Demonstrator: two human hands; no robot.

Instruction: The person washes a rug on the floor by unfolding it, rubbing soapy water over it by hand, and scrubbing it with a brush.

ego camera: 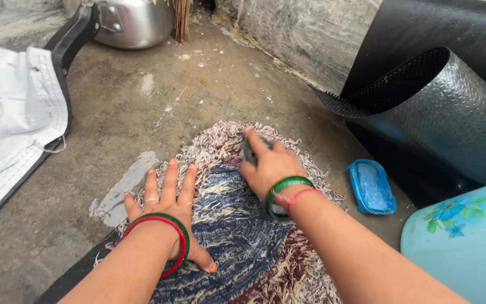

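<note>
1. the woven rug lies flat on the concrete floor under both hands, looking damp; a wet patch sits just left of the left hand.
2. left hand presses the rug, fingers spread wide and holding nothing.
3. right hand is closed on a small dark object, seemingly a scrubber, at the rug's far edge.
4. scrubbing looks midway; no lather shows.
5. right of the right hand lies a blue soap case; the dark object is mostly hidden.
</note>
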